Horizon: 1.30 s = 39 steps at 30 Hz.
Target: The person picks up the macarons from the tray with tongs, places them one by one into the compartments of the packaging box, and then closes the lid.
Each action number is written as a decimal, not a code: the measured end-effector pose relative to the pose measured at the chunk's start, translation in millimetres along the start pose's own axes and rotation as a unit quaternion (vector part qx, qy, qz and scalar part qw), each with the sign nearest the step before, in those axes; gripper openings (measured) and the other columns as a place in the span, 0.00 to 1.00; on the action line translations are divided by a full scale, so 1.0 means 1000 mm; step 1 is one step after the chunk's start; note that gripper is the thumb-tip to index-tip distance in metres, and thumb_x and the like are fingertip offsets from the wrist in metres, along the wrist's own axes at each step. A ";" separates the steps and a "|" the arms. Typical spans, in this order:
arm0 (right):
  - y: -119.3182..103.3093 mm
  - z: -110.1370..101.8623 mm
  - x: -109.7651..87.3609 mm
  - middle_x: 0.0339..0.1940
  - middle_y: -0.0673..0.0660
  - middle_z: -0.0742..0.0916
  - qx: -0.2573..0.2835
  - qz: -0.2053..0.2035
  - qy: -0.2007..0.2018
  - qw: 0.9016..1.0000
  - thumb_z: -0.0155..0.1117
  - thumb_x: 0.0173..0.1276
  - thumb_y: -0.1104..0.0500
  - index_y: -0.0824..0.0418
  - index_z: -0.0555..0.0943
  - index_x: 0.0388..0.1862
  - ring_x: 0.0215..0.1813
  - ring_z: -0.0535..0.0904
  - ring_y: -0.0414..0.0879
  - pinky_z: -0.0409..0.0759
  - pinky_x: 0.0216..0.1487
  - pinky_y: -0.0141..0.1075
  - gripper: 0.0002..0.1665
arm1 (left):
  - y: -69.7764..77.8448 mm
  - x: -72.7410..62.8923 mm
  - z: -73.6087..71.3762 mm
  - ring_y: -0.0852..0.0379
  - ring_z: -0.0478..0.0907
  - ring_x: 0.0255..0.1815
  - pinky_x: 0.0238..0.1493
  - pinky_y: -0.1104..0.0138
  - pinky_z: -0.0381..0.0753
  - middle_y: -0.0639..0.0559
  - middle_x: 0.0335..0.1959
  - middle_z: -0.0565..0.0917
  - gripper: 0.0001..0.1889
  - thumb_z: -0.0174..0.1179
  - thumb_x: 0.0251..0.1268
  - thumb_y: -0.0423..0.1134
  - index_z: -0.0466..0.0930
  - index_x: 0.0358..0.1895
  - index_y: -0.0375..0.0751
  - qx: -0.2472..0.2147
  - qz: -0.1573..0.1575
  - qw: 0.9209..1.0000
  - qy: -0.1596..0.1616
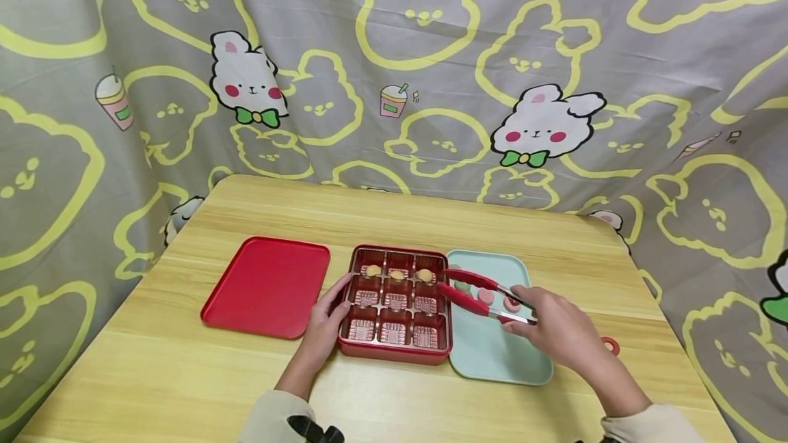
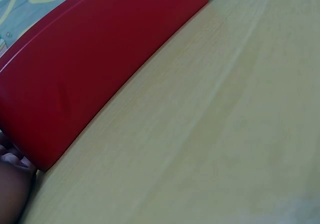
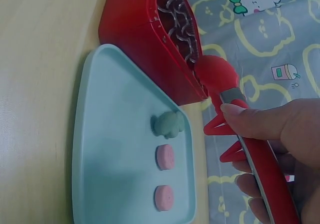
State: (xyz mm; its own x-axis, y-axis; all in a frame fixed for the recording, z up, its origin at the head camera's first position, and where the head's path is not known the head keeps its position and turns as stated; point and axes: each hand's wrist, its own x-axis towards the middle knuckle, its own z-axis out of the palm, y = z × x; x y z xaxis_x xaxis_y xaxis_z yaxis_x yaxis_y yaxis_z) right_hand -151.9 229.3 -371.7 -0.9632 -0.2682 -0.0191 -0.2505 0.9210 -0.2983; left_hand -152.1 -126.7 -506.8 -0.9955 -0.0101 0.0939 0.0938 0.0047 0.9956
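A red box (image 1: 394, 354) with a nine-compartment plastic insert stands mid-table. Its far row holds three yellowish round pieces, one of them a pale yellow piece (image 1: 425, 275) at the right. Against the box's left wall rests my left hand (image 1: 321, 323), its fingers along the side. My right hand (image 1: 557, 327) grips red-and-metal tongs (image 1: 470, 301) above a light blue tray (image 1: 492, 354). The tong tips stand apart at the box's right edge; nothing shows between them. Pink pieces (image 3: 165, 156) and a green piece (image 3: 168, 125) lie on the tray.
A flat red lid (image 1: 267, 286) lies left of the box. A small red ring (image 1: 610, 345) shows beside my right wrist. Behind the wooden table (image 1: 394, 405) hangs a grey patterned curtain (image 1: 345, 12).
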 end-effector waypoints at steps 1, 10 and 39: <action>0.000 0.000 0.000 0.46 0.60 0.84 0.000 -0.001 -0.001 1.000 0.75 0.49 0.48 0.63 0.77 0.59 0.34 0.74 0.48 0.67 0.27 0.38 0.39 | 0.000 0.000 0.000 0.47 0.58 0.70 0.57 0.77 0.66 0.45 0.72 0.61 0.26 0.45 0.68 0.28 0.64 0.70 0.47 -0.001 -0.003 1.000 0.001; 0.004 0.002 -0.002 0.46 0.61 0.84 0.002 0.012 -0.006 1.000 0.75 0.49 0.47 0.63 0.77 0.59 0.35 0.74 0.48 0.65 0.27 0.37 0.40 | -0.001 0.000 0.000 0.50 0.58 0.70 0.57 0.79 0.64 0.48 0.72 0.62 0.26 0.45 0.68 0.29 0.64 0.70 0.49 -0.002 -0.008 1.000 0.003; 0.032 0.025 -0.009 0.47 0.65 0.83 0.012 0.054 -0.047 0.997 0.74 0.48 0.43 0.64 0.75 0.61 0.40 0.76 0.51 0.70 0.30 0.43 0.44 | -0.001 0.000 -0.001 0.47 0.57 0.71 0.57 0.76 0.67 0.46 0.72 0.60 0.27 0.45 0.69 0.29 0.63 0.70 0.48 -0.004 -0.002 1.000 -0.002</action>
State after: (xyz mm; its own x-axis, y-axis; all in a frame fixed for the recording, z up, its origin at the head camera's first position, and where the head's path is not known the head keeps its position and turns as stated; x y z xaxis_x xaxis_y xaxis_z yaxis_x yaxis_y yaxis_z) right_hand -149.0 254.4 -405.0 -0.9707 -0.1940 -0.1422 -0.1418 0.9390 -0.3132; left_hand -152.5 -127.3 -507.6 -0.9960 -0.0057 0.0893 0.0893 -0.0034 0.9960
